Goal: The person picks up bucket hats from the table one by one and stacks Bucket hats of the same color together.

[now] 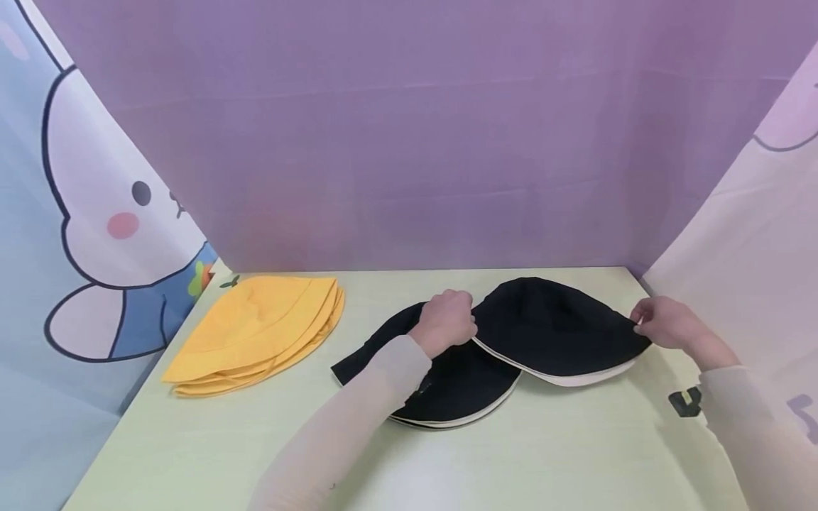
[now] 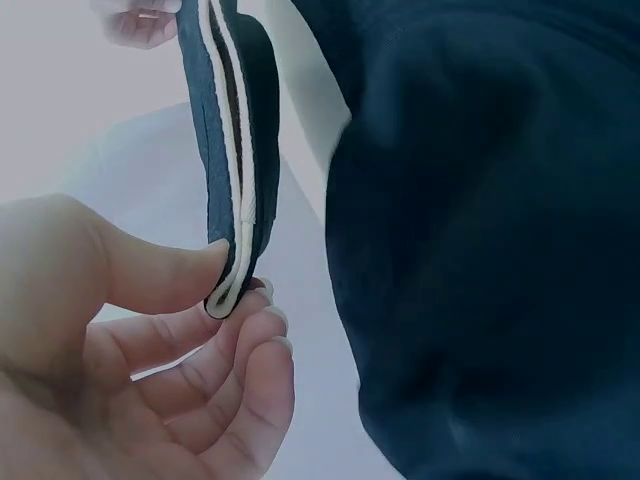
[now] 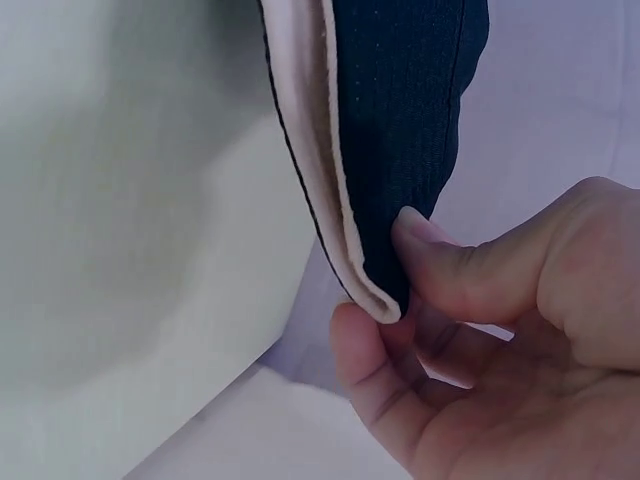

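A black bucket hat (image 1: 556, 330), folded flat with a white lining, is stretched between my two hands. My left hand (image 1: 446, 321) pinches one end of its brim between thumb and fingers, as the left wrist view shows on the folded brim (image 2: 232, 200). At the other end, my right hand (image 1: 671, 330) pinches the opposite brim corner (image 3: 380, 220). Below and left of it, more black bucket hats (image 1: 456, 387) lie flat on the table, partly hidden by my left hand and sleeve. In the left wrist view, black fabric (image 2: 490, 240) fills the right side.
A stack of folded yellow bucket hats (image 1: 258, 326) lies on the left of the pale table (image 1: 511, 454). A purple cloth (image 1: 409, 142) hangs behind the table. Printed curtains (image 1: 102, 312) stand at both sides. A dark printed mark (image 1: 685, 402) shows near my right sleeve.
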Action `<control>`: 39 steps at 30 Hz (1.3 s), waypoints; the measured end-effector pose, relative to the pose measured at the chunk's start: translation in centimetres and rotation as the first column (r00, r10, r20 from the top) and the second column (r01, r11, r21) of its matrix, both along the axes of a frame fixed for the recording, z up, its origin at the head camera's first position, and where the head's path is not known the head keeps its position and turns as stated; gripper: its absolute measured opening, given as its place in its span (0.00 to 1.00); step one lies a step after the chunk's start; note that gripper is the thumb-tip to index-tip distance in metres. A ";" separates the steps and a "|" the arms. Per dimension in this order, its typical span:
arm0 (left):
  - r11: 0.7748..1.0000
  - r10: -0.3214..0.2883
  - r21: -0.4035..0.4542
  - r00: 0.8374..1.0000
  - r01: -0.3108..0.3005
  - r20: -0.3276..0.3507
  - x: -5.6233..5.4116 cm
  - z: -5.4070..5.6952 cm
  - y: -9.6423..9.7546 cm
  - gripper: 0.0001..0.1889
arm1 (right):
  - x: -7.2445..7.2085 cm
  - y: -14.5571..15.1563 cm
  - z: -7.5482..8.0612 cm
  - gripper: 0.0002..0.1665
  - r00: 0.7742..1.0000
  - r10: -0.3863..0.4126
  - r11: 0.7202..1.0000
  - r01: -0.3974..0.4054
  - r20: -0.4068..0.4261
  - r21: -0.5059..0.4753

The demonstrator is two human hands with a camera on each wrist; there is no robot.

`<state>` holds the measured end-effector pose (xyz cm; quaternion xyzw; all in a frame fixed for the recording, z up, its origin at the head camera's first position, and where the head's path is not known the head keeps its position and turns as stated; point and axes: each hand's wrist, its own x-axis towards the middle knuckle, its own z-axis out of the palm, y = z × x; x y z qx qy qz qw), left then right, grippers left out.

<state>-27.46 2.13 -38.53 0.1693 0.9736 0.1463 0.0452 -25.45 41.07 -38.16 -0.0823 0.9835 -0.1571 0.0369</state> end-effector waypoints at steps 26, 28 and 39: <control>0.998 0.036 0.052 0.999 -0.035 -0.011 1.6 2.2 -12.0 0.12 | -0.2 -10.5 0.8 0.06 0.991 0.106 0.983 -0.116 -0.077 -0.140; 0.998 0.035 0.046 0.999 -0.035 0.003 1.8 2.3 -12.8 0.10 | -0.1 -11.2 0.8 0.06 0.990 0.113 0.980 -0.124 -0.079 -0.155; 0.994 0.011 0.112 0.999 -0.016 0.048 2.8 1.7 -17.1 0.05 | 0.6 -14.5 0.4 0.08 0.984 0.159 0.962 -0.172 -0.077 -0.213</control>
